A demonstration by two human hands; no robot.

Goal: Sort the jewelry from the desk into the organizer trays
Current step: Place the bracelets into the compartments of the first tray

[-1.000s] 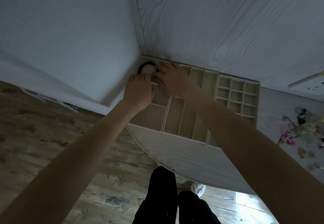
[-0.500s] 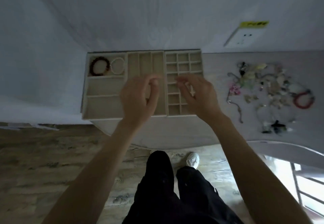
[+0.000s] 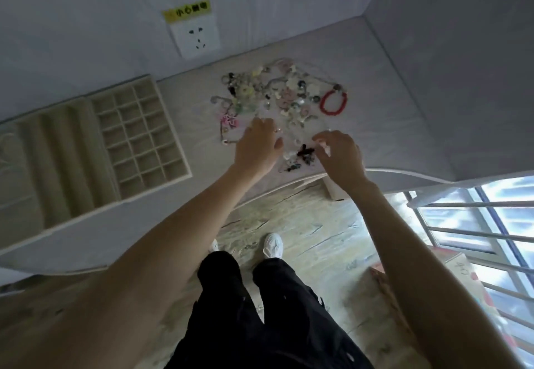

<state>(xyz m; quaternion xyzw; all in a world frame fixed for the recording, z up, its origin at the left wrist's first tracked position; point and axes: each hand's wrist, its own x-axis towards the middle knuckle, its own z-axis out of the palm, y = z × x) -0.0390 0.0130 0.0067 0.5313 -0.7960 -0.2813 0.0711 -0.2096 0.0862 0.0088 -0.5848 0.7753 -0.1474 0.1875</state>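
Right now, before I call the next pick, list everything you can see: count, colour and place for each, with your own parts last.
jewelry pile: many small pieces, mixed pale, pink, black; desk centre, below the socket.
red bracelet: one, red; right edge of the pile.
black piece: one, black; near the desk's front edge, between the hands.
grid tray: one, beige, many small cells, appear empty; desk left.
long-slot tray: one, beige; left of the grid tray.
wall socket: one, white, yellow label above; wall.
desk: one, pale.
left hand: one; over the pile's left side.
right hand: one; over the pile's front right, fingers loosely curled.
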